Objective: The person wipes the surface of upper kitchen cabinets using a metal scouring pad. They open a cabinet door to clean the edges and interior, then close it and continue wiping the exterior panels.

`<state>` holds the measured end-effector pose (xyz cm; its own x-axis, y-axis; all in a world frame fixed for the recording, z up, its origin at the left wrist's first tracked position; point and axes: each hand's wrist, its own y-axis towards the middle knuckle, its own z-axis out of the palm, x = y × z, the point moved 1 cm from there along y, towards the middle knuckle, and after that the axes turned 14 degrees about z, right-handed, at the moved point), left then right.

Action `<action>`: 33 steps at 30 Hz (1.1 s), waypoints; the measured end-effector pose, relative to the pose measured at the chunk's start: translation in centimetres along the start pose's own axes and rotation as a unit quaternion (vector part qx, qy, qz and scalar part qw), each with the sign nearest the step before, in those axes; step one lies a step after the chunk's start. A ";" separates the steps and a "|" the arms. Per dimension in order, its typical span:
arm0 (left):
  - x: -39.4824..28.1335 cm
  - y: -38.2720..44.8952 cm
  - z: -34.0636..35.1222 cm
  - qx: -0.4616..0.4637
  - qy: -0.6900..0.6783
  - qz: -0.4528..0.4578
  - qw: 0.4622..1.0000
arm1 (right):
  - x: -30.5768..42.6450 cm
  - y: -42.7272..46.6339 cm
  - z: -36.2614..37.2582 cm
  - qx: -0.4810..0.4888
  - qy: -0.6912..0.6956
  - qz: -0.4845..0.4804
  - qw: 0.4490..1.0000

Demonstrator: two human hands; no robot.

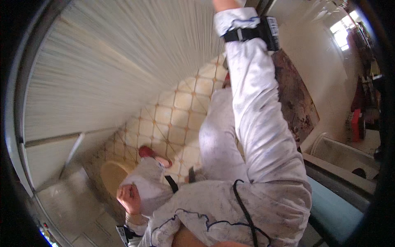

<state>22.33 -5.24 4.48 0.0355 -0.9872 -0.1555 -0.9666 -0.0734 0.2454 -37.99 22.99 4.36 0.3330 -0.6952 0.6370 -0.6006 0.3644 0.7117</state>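
Observation:
My left hand (129, 197) is curled at the lower left, over my left leg, with no object plain in it. My right arm, in a white sleeve with a black strap and a device at the wrist, reaches up to the top edge. Only the wrist end of my right hand (227, 4) shows there; its fingers are cut off by the edge. A pale, finely pleated curtain or screen (129, 46) spreads to the left of that arm. Whether my right hand touches it cannot be seen. A black cord (243, 210) hangs over my white clothing.
A yellowish round tub (114, 173) stands beside my left leg. A red shoe (146, 152) is on the tiled floor (169, 115). A floral-patterned panel (296, 102) lies beyond my right arm. At the right are a pale trough-like basin (336, 154) and a light blue surface (333, 197).

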 end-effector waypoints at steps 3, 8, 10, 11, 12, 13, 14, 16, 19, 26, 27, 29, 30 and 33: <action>0.5 -0.7 0.2 -0.021 -0.027 -0.015 0.999 | -3.7 -2.2 2.5 0.069 -0.116 0.026 0.990; 1.2 -1.6 0.4 -0.016 -0.024 -0.022 0.999 | -11.2 -10.3 7.9 0.233 -0.373 0.068 0.896; 1.4 -2.0 0.5 -0.008 -0.014 -0.025 1.000 | -12.4 -13.3 9.4 0.298 -0.450 0.055 0.840; 1.5 -2.2 0.5 -0.002 -0.007 -0.029 1.000 | -12.6 -14.8 9.8 0.288 -0.496 0.035 0.818; 1.6 -2.4 0.5 -0.001 -0.002 -0.032 0.999 | -12.6 -16.6 9.9 0.354 -0.494 0.029 0.794; 1.6 -2.5 0.6 -0.006 0.000 -0.032 0.999 | -12.6 -18.4 10.0 0.377 -0.500 0.016 0.779; 1.6 -2.7 0.6 -0.018 0.000 -0.030 0.999 | -12.6 -20.6 9.9 0.401 -0.488 0.004 0.775; 1.7 -2.9 0.6 -0.018 -0.001 -0.036 0.999 | -12.9 -25.4 9.8 0.447 -0.465 -0.020 0.764; 1.8 -3.2 0.6 0.005 0.005 -0.051 0.999 | -13.1 -30.9 11.9 0.494 -0.306 0.076 0.810; 2.2 -3.5 0.4 0.012 0.005 -0.026 1.000 | -10.9 -33.3 11.5 0.629 -0.224 -0.048 0.743; 2.2 -3.5 0.4 0.013 0.003 -0.024 1.000 | -11.3 -31.9 10.4 0.615 -0.200 -0.058 0.761; 2.2 -3.5 0.4 0.010 -0.013 -0.017 1.000 | -13.2 -28.0 9.0 0.601 -0.262 0.008 0.755; 2.1 -3.5 0.4 0.009 -0.017 -0.017 1.000 | -13.9 -26.9 8.3 0.570 -0.294 -0.005 0.767; 2.1 -3.4 0.4 0.010 -0.016 -0.045 0.999 | -13.2 -27.5 8.7 0.581 -0.242 0.042 0.776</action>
<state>25.55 -7.02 2.95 0.1150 -0.9716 -0.2066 -0.9648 -0.1588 0.2098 -32.19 16.78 -26.14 0.1136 -0.9533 0.2799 -0.9493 -0.1873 -0.2526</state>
